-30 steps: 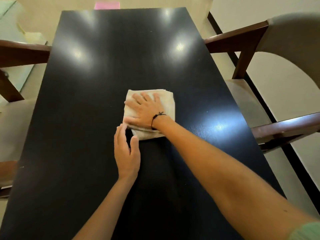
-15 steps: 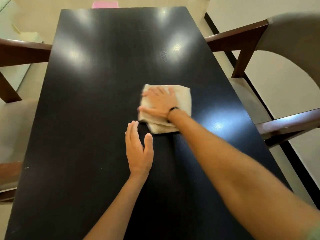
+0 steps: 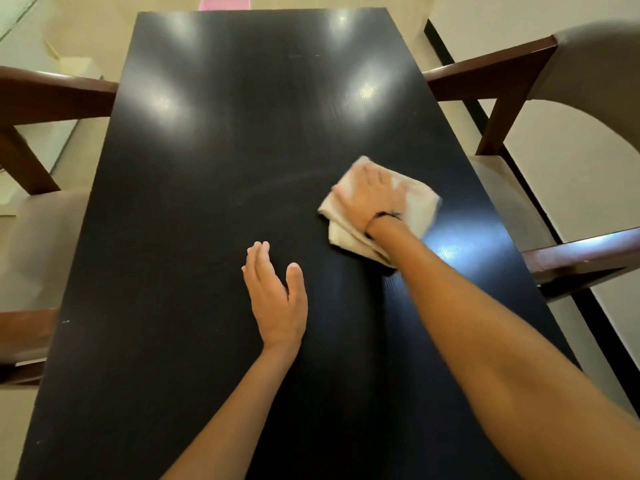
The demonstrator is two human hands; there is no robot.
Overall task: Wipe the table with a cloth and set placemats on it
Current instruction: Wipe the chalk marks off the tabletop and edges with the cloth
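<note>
A long glossy black table [image 3: 207, 202] fills the view. On its right half lies a folded beige cloth [image 3: 419, 206]. My right hand [image 3: 370, 195] presses flat on the cloth with straight fingers and is blurred by motion. My left hand [image 3: 277, 296] rests near the table's middle, fingers straight, thumb apart, holding nothing. A faint wipe streak runs left of the cloth. No placemat shows on the table.
Wooden armchairs with beige seats stand on both sides: one on the left [image 3: 45, 98], one on the right [image 3: 512, 74]. A pink object [image 3: 225, 2] lies on the floor past the table's far end. A dark strip runs along the floor on the right.
My right hand has slid the cloth to the right, from the table's middle toward its right edge. My left hand stays almost where it was, flat near the middle.
</note>
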